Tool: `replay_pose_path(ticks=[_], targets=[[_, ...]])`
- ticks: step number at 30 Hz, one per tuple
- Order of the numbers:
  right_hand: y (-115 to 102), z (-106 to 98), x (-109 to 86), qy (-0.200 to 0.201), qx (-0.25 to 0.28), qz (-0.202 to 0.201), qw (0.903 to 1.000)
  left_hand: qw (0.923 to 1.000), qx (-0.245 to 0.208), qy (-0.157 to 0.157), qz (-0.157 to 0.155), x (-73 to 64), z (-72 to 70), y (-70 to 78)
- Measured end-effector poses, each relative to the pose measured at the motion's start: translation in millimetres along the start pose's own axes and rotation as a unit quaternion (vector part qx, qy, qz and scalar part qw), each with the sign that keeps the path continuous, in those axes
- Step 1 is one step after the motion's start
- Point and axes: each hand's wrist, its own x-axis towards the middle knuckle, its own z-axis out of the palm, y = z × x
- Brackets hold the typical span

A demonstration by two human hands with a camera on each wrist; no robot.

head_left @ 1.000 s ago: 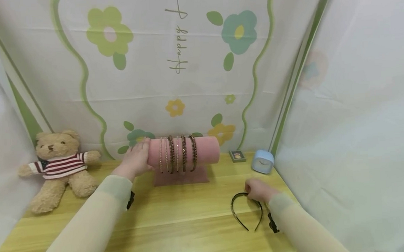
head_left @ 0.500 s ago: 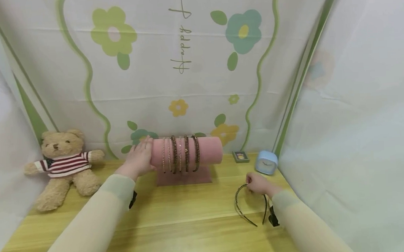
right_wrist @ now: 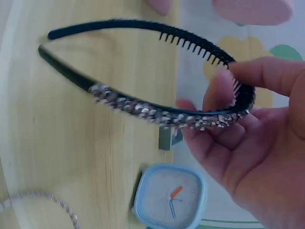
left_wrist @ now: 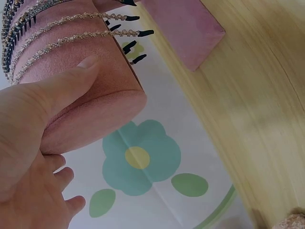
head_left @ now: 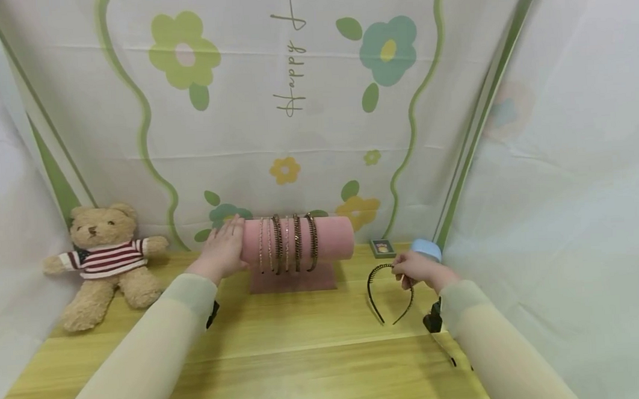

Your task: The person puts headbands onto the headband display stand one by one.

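A pink padded headband stand lies across the back of the table, with several black and beaded headbands around its roll. My left hand holds the roll's left end; in the left wrist view its thumb lies along the roll and several fingertips show past the end. My right hand pinches a black toothed headband by its curved top, held above the table. Sparkling stones cover its outer face in the right wrist view, and its two tips point away from the hand.
A blue clock stands behind my right hand, partly hidden in the head view. Beside it is a small grey framed box. Another beaded headband lies on the table near my right forearm. A teddy bear sits at the left.
My right hand has lifted the headband off the table toward the back and clock, now covering part of the clock. Another headband shows under the right forearm. My left hand stays on the stand.
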Motion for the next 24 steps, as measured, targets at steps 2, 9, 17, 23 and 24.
replay_pose_path(ticks=[2, 9, 17, 23, 24], targets=[[-1.8, -0.7, -0.1, -0.017, 0.015, 0.012, 0.9997, 1.0000, -0.003, -0.002, -0.003, -0.3, 0.0, -0.2], [-7.8, 0.0, 0.4, -0.043, 0.056, 0.027, 0.9971, 0.9998, -0.014, -0.008, -0.010, -2.0, -0.8, 2.8], [-16.6, -2.4, 14.7, 0.043, 0.238, -0.005, 0.9704, 0.9995, -0.027, -0.004, -0.015, -3.7, 0.0, 3.7], [-32.7, -3.7, 22.9, 0.071, 0.295, -0.040, 0.9520, 0.9994, -0.031, -0.004, -0.014, -1.5, 2.9, 1.5], [-36.2, -3.3, 23.6, 0.076, 0.299, -0.046, 0.9500, 0.9994, -0.032, -0.006, -0.014, -1.6, 2.7, 2.0]])
